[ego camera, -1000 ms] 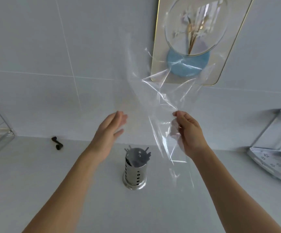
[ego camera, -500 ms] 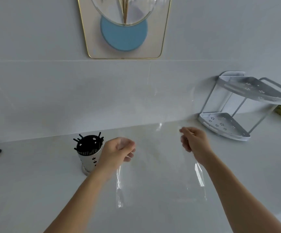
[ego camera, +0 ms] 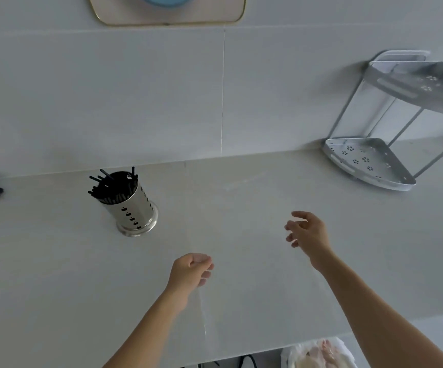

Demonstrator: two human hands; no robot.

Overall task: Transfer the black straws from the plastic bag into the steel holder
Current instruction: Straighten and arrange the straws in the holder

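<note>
Although the left hand (ego camera: 189,269) has its fingers (ego camera: 204,262) curled inward, whether they pinch the edge of the clear plastic bag (ego camera: 241,261) is hard to tell; the film's left crease runs down from just under that hand. Right of centre, the right hand (ego camera: 307,231) hovers with fingers (ego camera: 293,229) spread wide and loose, gripping nothing. Between and below the two hands the bag lies nearly flat on the pale surface (ego camera: 55,274), looking empty, probably laid aside because its load is out. Towards the left of the frame, well apart from both hands, the steel holder (ego camera: 132,208) stands upright with the black straws (ego camera: 114,184) bunched inside, tips fanning over its rim. By my reading the transfer is done. At upper right a grey corner rack (ego camera: 369,160) sits against the wall.
</note>
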